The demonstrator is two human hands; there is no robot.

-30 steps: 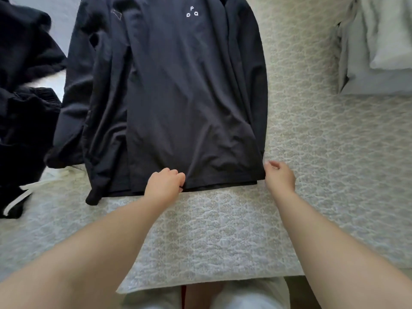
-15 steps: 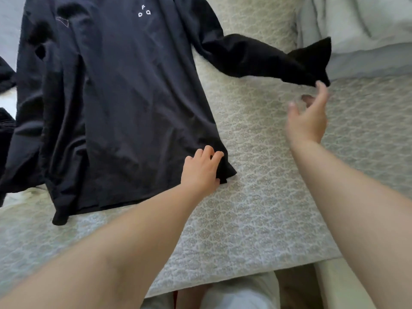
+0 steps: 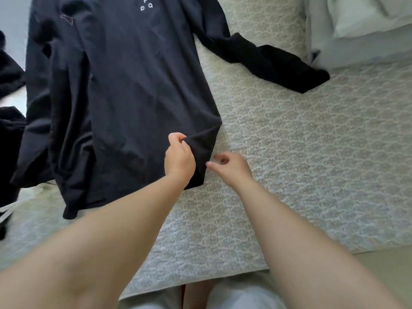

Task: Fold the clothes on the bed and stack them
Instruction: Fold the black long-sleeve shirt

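The dark navy long-sleeved shirt [image 3: 124, 85], soft knit with a small white logo [image 3: 146, 6] near its chest, lies front-up on the pale quilted bed cover with a leaf pattern [image 3: 301, 157]; this shirt is the landmark for everything else. Its body is spread flat; one sleeve [image 3: 263, 59] trails away from the shirt's body toward the grey-white pillows [image 3: 356, 25] beyond it, and the sleeve on the opposite side lies folded along the body. At the shirt's near hem corner the left hand [image 3: 179, 159] has its fingers [image 3: 176, 139] closed on a pinch of the fabric, raising a small ridge; the right hand [image 3: 231, 167] hovers just beside that same corner, fingers loosely curled and holding nothing. More dark clothes [image 3: 9, 121] sit heaped on the far side of the shirt from the loose sleeve.

The step in hand looks like squaring up the hem and side before the fold; to do it well, the right hand should likely take the hem edge close to the left hand's pinch, so the two can pull the corner taut and lay it flat rather than dragging the whole shirt; the knit is limp and will bunch if tugged from one point. The outflung sleeve then probably needs bringing in across the shirt's body, matching the other side, so that both long edges run straight; smoothing outward from the shirt's middle should clear the creases near the hem before the body is folded up.
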